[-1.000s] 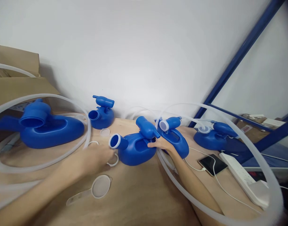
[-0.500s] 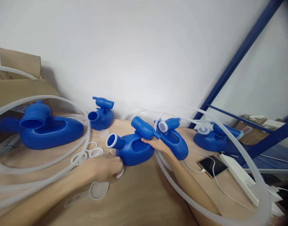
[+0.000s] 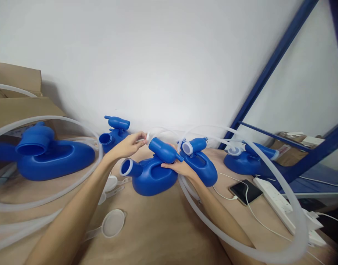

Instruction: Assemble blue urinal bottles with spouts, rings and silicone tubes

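A blue plastic urinal bottle (image 3: pixel 150 182) stands in the middle of the table, with a white ring on its slanted neck (image 3: pixel 131 168). Tied above its handle is a blue funnel-shaped piece (image 3: pixel 164 150), whose wide end points up and left. My right hand (image 3: pixel 181 168) is closed round the handle side of the bottle, just under this piece, its fingers partly hidden behind. Between the fingertips of my left hand (image 3: pixel 135 142) is a small white ring (image 3: pixel 148 137), close to the funnel piece's wide end. White caps with straps (image 3: pixel 113 222) lie below my left forearm.
Other blue bottles stand at the left (image 3: pixel 57 162), the back (image 3: pixel 117 138) and the right (image 3: pixel 203 167). Clear tubing (image 3: pixel 281 176) loops across both sides. A phone (image 3: pixel 245 192) and a power strip (image 3: pixel 276 198) lie right, near a blue metal frame (image 3: pixel 270 73). A cardboard box (image 3: pixel 25 106) stands left.
My left hand has risen from the table beside the bottle to the funnel piece's wide end, carrying the white ring. My right hand keeps its hold. The view has shifted slightly.
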The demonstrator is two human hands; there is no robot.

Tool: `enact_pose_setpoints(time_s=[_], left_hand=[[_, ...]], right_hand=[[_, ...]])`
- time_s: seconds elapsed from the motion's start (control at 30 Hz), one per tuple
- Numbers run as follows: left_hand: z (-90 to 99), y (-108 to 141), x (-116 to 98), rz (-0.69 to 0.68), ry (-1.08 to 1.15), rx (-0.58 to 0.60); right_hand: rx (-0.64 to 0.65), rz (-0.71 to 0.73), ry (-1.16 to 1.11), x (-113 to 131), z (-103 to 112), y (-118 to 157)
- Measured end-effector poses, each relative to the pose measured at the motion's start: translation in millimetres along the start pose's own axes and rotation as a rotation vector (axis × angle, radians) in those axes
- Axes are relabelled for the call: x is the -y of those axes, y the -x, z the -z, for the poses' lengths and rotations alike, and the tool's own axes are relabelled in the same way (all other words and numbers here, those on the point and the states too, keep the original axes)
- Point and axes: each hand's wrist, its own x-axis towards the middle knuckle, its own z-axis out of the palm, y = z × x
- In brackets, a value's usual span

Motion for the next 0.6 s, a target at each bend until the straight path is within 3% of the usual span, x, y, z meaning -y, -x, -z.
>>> enact_pose_setpoints(time_s=[0.1,0.2,0.37,0.6], left_hand=[[-17.0,-7,8,0.06,0.207,0.07],[-19.9,-4,7,0.128,0.341,0.106],[-10.1,2,6,0.17,0.233,0.062],[-12.7,4,8,0.106,0.169,0.081]], right_hand=[[0.062,-0.003,0.059,-2,2,0],[0.042,-0.01,0.065,-5,1,1],[-0.09,0.065,0.003,-12,-7,1],[-0.133,0.073,-0.058,-18,-9,-1]])
